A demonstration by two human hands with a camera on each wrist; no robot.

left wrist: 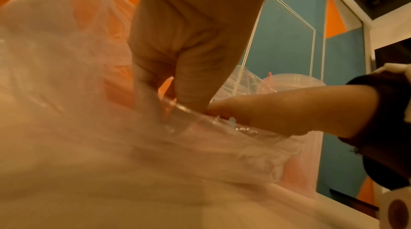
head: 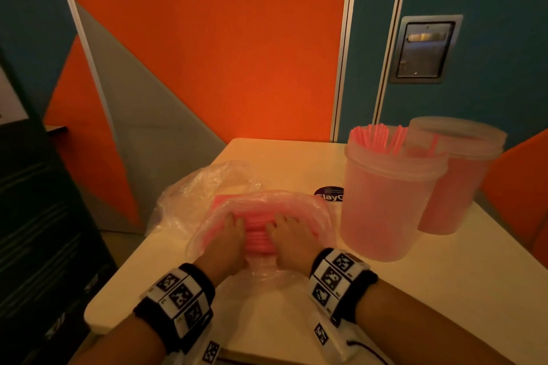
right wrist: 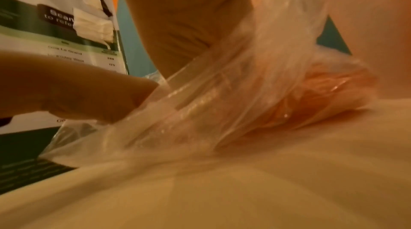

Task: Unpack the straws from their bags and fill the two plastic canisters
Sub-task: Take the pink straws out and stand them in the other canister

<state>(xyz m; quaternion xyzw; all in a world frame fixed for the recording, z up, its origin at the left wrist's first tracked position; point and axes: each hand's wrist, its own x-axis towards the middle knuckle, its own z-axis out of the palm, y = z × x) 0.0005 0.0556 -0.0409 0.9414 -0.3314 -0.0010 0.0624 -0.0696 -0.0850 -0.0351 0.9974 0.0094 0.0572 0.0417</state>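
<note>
A clear plastic bag (head: 311, 206) lies open toward me in the middle of the table, with a bundle of pink straws (head: 257, 232) inside. Both hands reach into its mouth. My left hand (head: 229, 234) curls over the bundle's left part and my right hand (head: 289, 235) over its right part. In the left wrist view the left thumb (left wrist: 193, 83) presses the bag's rim. The straws (right wrist: 322, 95) show through the plastic in the right wrist view. Two translucent canisters stand at the right: the near one (head: 385, 204) with pink straws (head: 376, 136) upright in it, the far one (head: 462, 181) behind it.
A second crumpled clear bag (head: 192, 187) lies behind and left of the straw bag. A dark round sticker (head: 329, 194) sits on the white table (head: 444, 290). The table's left edge runs close to my left wrist. A dark stand (head: 44, 216) is at the left.
</note>
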